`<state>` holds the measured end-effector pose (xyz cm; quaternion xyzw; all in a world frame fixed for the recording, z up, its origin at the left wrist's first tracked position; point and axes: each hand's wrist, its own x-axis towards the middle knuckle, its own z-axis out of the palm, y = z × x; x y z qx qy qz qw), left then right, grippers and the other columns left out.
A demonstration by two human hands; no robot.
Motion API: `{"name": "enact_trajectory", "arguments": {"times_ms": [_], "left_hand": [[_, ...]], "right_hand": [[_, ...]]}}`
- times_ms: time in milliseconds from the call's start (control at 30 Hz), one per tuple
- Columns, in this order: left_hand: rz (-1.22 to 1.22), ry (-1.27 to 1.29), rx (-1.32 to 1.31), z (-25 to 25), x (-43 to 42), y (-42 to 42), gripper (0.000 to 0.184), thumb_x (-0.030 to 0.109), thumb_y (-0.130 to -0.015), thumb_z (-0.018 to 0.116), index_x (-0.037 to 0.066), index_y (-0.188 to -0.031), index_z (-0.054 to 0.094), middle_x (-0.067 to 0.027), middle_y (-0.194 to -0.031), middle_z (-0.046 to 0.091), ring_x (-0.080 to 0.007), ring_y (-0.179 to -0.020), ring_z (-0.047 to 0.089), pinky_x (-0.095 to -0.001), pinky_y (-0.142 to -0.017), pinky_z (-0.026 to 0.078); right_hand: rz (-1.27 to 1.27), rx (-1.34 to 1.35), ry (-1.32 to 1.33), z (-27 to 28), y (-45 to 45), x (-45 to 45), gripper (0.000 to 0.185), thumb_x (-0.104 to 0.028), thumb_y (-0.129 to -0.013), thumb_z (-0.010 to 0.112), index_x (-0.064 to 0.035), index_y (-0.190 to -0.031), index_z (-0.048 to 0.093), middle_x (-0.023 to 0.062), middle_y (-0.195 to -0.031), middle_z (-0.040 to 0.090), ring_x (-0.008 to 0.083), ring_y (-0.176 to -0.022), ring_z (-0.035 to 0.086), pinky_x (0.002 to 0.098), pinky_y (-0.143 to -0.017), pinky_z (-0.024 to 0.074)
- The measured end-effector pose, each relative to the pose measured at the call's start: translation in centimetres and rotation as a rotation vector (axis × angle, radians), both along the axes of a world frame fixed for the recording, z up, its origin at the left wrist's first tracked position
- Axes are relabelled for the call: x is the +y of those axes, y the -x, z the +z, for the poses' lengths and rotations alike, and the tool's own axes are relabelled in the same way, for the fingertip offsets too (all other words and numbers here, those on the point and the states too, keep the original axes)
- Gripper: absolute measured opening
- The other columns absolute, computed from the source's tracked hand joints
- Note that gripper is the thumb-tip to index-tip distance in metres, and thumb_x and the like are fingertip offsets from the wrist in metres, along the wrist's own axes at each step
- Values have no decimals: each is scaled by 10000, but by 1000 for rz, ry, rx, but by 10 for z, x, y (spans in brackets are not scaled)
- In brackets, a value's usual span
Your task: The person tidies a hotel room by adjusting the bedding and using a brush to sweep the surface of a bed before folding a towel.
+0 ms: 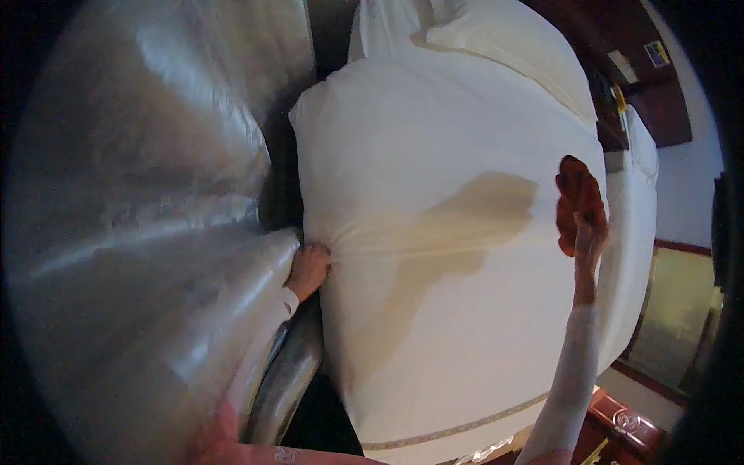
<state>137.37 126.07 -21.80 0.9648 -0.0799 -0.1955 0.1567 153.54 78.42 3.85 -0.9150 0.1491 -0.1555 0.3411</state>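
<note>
A white sheet covers the large bed in the middle of the head view. At its left side my left hand is closed on the edge of the sheet, and creases run rightward from the fingers. My right hand is raised over the right part of the bed. Bunched in it is a reddish-brown cloth, its folds hanging out above and below the fingers. A dark shadow of an arm and hand lies across the sheet.
Shiny silver-grey fabric fills the left side, close beside the bed. A white pillow lies at the top. Beyond stands a second white-covered bed. Dark wooden furniture is at upper right, and a red-brown wooden piece at lower right.
</note>
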Motion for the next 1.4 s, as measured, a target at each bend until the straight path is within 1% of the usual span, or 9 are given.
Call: {"name": "enact_trajectory", "arguments": {"times_ms": [100, 233, 433, 567, 733, 833, 967, 1167, 1400], "left_hand": [[-201, -61, -30, 8, 15, 5, 187, 92, -724, 643, 35, -902, 632, -123, -964, 613, -269, -882, 601, -374, -724, 492], [525, 754, 172, 40, 19, -101, 156, 95, -797, 569, 40, -937, 608, -102, -889, 643, -191, -764, 613, -326, -682, 484], [544, 803, -522, 34, 7, -345, 515, 318, -841, 617, 5, -1218, 458, -157, -1233, 492, -270, -1061, 532, -359, -930, 407], [468, 782, -128, -7, 20, -453, 694, 481, -754, 675, 15, -1227, 471, -159, -1263, 493, -289, -1048, 555, -357, -925, 414], [-24, 495, 311, 36, 75, -468, 527, 454, -653, 747, 14, -937, 688, -141, -875, 680, -255, -800, 650, -344, -780, 491], [-16, 449, 407, 64, 93, -479, 494, 373, -631, 754, 14, -963, 681, -122, -902, 682, -267, -792, 650, -342, -766, 493], [-117, 261, 568, 21, 127, -470, 606, 328, -597, 767, 14, -1093, 619, -135, -1020, 655, -270, -921, 625, -343, -800, 481], [-1, 424, 357, -36, 163, -472, 644, 307, -613, 787, 23, -1149, 570, -130, -1112, 610, -245, -1002, 584, -353, -836, 464], [310, 386, -138, -128, 184, -431, 172, 132, -868, 558, 10, -956, 641, -130, -861, 642, -260, -807, 601, -346, -707, 475]], "right_hand": [[-93, 76, -58, -48, -85, -13, 289, -72, -688, 627, 2, -968, 636, 57, -885, 654, 185, -778, 582, 317, -734, 478], [-165, 94, -97, -216, -145, 12, 223, -56, -778, 555, -68, -991, 620, 65, -966, 638, 165, -867, 576, 275, -695, 488], [335, 630, -979, -181, -14, 269, 302, -48, -750, 635, -27, -1048, 594, 63, -982, 618, 152, -880, 573, 291, -678, 518], [574, 1076, -1252, -120, 7, 295, 375, -42, -731, 688, 1, -1087, 576, 61, -993, 605, 144, -888, 572, 302, -666, 538], [540, 921, -1062, -87, -11, 227, 450, -63, -613, 790, -10, -1025, 616, 73, -1001, 638, 151, -868, 589, 313, -802, 498], [369, 697, -49, -129, 11, 37, 544, -330, -844, 604, -18, -1263, 452, 95, -1238, 505, 212, -1151, 466, 382, -1009, 351], [28, -37, -32, -63, -114, -17, 612, -162, -780, 652, 25, -1305, 401, 130, -1281, 465, 254, -1145, 449, 378, -977, 361], [48, 119, -230, -161, -254, -77, 450, -109, -701, 690, 12, -1119, 578, 68, -1064, 599, 195, -902, 575, 308, -800, 482], [89, 190, -1271, -231, -205, 218, 334, -77, -747, 659, -22, -1066, 579, 55, -991, 601, 196, -880, 564, 302, -775, 481]]}}
